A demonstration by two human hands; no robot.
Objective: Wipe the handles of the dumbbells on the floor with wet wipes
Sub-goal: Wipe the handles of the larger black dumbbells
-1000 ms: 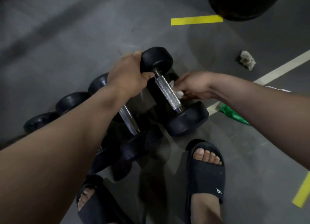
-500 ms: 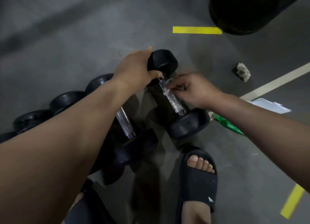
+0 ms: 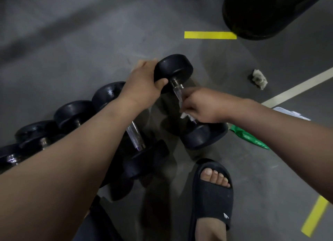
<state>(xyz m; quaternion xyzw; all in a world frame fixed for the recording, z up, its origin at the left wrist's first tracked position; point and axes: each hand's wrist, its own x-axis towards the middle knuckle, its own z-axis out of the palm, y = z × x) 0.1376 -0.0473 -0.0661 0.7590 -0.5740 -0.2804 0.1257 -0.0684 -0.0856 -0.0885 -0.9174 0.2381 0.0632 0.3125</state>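
- The right hand (image 3: 201,105) is curled tight round a white wipe (image 3: 183,115) and squeezes it on the shiny handle (image 3: 177,92).
- The left hand (image 3: 142,84) grips the far end of the dumbbell (image 3: 173,69) and holds it tilted. The near end sits low, by the foot (image 3: 214,175).
- This looks like the wiping step, with the wipe low on the handle.
- Next, I think the wipe should slide along and round the handle while the left hand holds the dumbbell steady.
- More dumbbells (image 3: 75,112) lie in a row on the left, likely waiting.
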